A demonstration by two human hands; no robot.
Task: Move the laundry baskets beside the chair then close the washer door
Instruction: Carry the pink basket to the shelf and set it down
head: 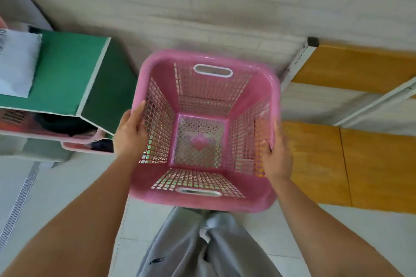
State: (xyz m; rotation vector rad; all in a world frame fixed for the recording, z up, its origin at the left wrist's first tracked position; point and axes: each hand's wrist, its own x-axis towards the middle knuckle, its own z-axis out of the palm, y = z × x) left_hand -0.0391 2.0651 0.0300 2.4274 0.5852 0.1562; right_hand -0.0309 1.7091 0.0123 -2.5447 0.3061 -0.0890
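An empty pink mesh laundry basket (pixel 203 101) with white-rimmed handle slots hangs in front of me above the floor. My left hand (pixel 130 130) grips its left rim, thumb inside the wall. On the right rim, my right hand (pixel 273 157) holds on the same way. A wooden chair (pixel 351 159) with orange slats and a white metal frame stands just right of the basket. Two more pink baskets (pixel 85 141) holding dark clothes lie low at the left, partly hidden under a green box. No washer door can be made out.
A green box (pixel 72 69) with white paper (pixel 15 63) on it stands at the left against a white brick wall (pixel 202 7). The floor (pixel 67 182) is pale tile with a metal drain strip (pixel 20 202) at the left. My grey trousers (pixel 202 247) show below.
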